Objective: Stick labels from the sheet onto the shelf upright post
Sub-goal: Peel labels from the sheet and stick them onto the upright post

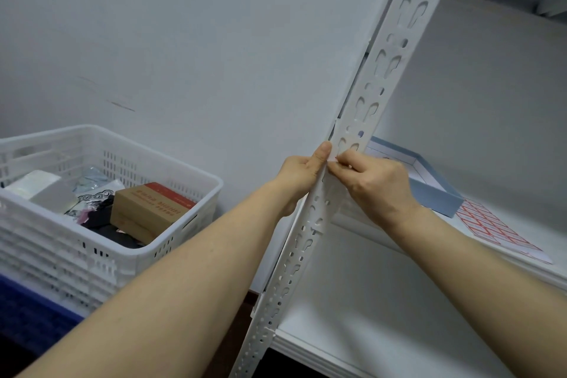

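So the person is mid-stick here. Both hands are up on the shelf upright post (372, 95), about level with the shelf board (521, 187) that the label sheet (497, 230) is lying on.

The right hand (379, 182) has its fingertips curled into a tight pinch right at the post's face, on what looks like a label (333, 159). It's tiny and mostly covered though, so that's a guess.

The left hand (299, 170) has its thumb laid flat up the post's edge. The fingers seem wrapped round behind, steadying it, but they're mostly hidden.

The sheet sits well apart from the hands, just beside a blue-grey box (435, 190), and still has plenty of red-bordered labels on it. There's also a white crate (211, 184) of stuff off to the left, not involved.

Next move is probably to press the label down flat between the slots and rub it so it doesn't lift. After that it'd be back to the sheet to peel another one.
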{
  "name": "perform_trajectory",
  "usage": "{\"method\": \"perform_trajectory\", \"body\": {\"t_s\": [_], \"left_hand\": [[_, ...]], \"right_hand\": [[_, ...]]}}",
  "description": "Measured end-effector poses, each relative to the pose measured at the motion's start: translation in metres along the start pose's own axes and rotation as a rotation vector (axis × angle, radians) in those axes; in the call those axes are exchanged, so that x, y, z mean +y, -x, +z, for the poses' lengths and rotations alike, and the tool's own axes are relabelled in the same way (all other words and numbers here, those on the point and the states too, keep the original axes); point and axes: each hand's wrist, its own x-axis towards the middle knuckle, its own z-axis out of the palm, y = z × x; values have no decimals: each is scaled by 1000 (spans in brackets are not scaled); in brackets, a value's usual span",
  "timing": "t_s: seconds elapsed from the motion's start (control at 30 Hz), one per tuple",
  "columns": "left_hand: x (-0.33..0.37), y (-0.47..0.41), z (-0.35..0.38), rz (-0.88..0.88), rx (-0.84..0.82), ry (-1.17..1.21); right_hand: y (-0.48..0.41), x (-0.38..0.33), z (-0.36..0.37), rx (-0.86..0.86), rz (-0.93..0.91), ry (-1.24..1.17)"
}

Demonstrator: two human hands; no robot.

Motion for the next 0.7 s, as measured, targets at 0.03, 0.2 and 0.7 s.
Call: {"method": "perform_trajectory", "body": {"t_s": [0.03,0.2,0.7], "left_hand": [[-1,-1,0,1,4,-7],[1,1,-1,-12,0,-20],[0,-2,2,-14,-2,-30]], "right_hand": [[0,0,1,8,2,4],[2,1,4,22,-26,13],[7,8,5,-59,131,-265]]}}
